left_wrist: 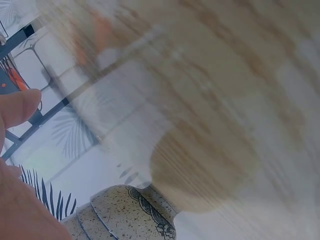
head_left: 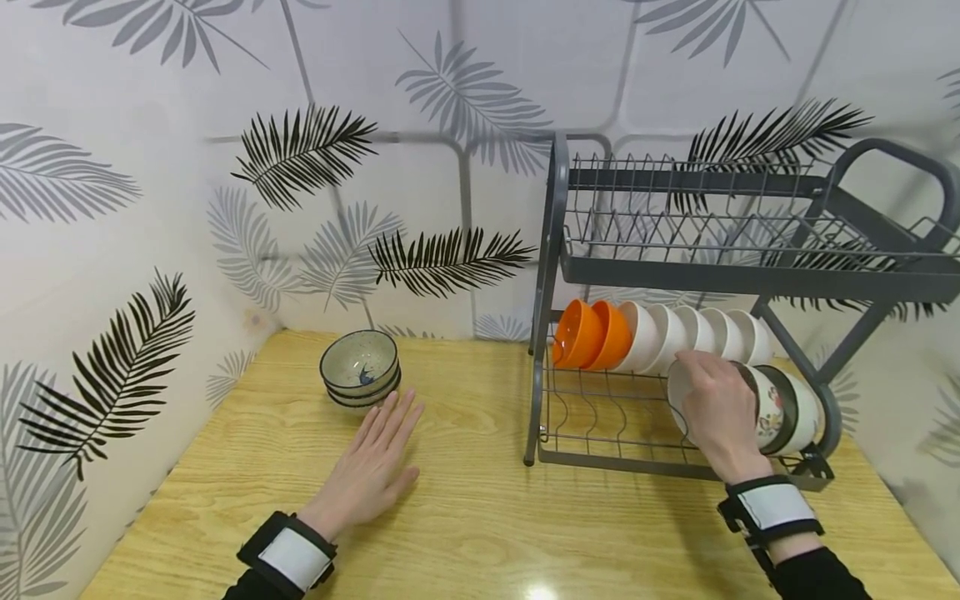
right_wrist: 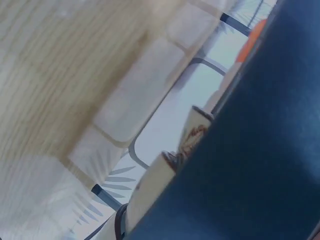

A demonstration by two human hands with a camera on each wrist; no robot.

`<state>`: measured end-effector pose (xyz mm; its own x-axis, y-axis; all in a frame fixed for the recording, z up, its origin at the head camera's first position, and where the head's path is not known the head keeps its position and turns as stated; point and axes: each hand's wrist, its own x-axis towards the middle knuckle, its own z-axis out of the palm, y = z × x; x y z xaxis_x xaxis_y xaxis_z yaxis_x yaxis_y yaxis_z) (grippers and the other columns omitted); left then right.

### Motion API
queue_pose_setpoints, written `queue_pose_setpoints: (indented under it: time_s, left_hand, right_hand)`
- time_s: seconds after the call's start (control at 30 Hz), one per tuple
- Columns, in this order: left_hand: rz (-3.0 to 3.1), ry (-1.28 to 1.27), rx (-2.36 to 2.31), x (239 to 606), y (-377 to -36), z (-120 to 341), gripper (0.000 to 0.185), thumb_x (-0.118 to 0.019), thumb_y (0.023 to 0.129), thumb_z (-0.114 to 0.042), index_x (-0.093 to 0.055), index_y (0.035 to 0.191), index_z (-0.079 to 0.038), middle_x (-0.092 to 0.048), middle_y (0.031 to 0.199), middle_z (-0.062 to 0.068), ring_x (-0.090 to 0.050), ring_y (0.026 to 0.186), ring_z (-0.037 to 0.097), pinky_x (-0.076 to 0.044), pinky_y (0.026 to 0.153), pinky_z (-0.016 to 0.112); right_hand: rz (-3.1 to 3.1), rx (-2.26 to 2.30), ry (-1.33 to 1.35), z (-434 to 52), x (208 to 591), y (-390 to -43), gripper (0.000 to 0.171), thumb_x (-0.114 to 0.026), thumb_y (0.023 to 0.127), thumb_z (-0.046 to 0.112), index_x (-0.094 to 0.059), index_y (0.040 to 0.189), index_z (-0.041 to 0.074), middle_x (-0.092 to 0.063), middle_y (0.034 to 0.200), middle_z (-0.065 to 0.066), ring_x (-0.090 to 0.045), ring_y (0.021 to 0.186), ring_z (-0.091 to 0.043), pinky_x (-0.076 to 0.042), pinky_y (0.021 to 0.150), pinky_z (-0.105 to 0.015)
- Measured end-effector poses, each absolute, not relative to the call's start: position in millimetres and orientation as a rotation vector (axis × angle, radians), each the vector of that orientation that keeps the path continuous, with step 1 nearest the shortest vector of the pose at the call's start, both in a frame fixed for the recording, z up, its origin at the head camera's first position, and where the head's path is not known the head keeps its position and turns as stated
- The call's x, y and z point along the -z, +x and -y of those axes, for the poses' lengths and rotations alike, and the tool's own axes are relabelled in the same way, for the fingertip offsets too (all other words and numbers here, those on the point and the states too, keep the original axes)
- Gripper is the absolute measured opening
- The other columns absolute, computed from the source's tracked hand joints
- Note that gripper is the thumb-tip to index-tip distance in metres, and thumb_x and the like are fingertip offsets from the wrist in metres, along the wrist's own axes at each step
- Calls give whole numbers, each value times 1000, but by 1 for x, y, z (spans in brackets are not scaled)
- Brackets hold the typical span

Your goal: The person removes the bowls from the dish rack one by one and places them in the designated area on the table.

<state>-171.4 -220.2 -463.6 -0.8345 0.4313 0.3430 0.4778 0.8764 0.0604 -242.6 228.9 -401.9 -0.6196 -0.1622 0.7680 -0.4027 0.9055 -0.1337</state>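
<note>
My left hand (head_left: pixel 375 462) lies flat on the wooden table (head_left: pixel 480 517), fingers straight, just in front of a stack of speckled bowls (head_left: pixel 360 367). In the blurred left wrist view the same speckled bowls (left_wrist: pixel 125 215) show at the bottom. My right hand (head_left: pixel 712 400) reaches into the lower shelf of a grey two-tier dish rack (head_left: pixel 675 267) and grips the rim of a white bowl (head_left: pixel 677 393) standing on edge. Behind that bowl stand a floral bowl (head_left: pixel 770 408) and more bowls. The right wrist view is blurred and mostly blocked by a dark shape.
Along the back of the lower shelf stand two orange bowls (head_left: pixel 592 335) and several white bowls (head_left: pixel 697 333). The upper shelf (head_left: pixel 720 225) holds nothing. Leaf-patterned walls close in the table at the back and left.
</note>
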Motion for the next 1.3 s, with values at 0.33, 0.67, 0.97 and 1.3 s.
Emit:
queue_pose_setpoints:
  time_s: [0.33,0.67,0.97,1.3]
  left_hand:
    - [2732,-678,199,461,-170,218,89,-71,92,-29,-19,160,-4,-12,170,15,-11,158,34,17,127,27]
    - [2682,-706,221,461,-168,218,88,-73,91,-28,-23,159,-3,-15,169,18,0,160,26,17,127,27]
    - [2666,-736,231,459,-166,215,90,-72,92,-28,-18,161,-5,-15,169,19,11,159,20,17,128,28]
    - [2647,-791,252,453,-167,210,89,-69,95,-31,-15,162,-8,-14,170,13,0,160,25,6,131,34]
  right_hand:
    - [2106,-285,552,-232,410,-243,49,-60,67,-26,-70,111,-9,-72,108,-26,-66,102,-43,-55,91,-56]
    - [1934,-298,645,-234,408,-245,53,-54,66,-27,-71,112,-8,-73,110,-25,-66,102,-42,-54,93,-53]
    - [1716,-526,659,-225,404,-242,50,-38,75,-24,-73,107,-9,-73,104,-28,-67,98,-44,-41,115,-19]
    - [1560,-945,570,-207,382,-223,41,-36,82,-26,-73,96,-16,-71,91,-36,-72,102,-9,-53,95,-15]
